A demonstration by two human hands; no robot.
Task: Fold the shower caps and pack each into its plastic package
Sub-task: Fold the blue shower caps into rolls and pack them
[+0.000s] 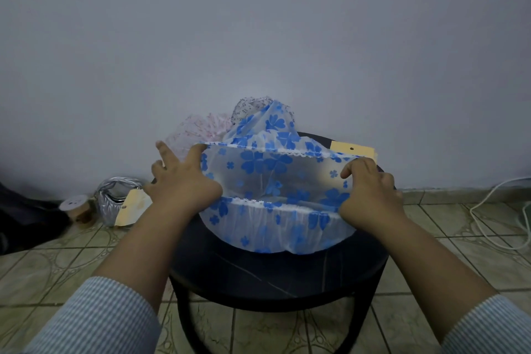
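Both hands are stretching the blue-flower shower cap [273, 181] above the round table [275, 276]; long axis is running 9 to 3 o'clock. Left hand [179, 181] is gripping 9 o'clock rim, right hand [369, 190] pinching 3 o'clock rim, approx. equally near.

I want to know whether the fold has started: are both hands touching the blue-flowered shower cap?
Touching. The head view shows the left hand gripping the shower cap at its left edge and the right hand pinching its right edge, stretching it above the round table.

Blue-flowered shower cap [267, 181] stretched between both hands, left [184, 181] and right [370, 190], above round dark table [258, 276].
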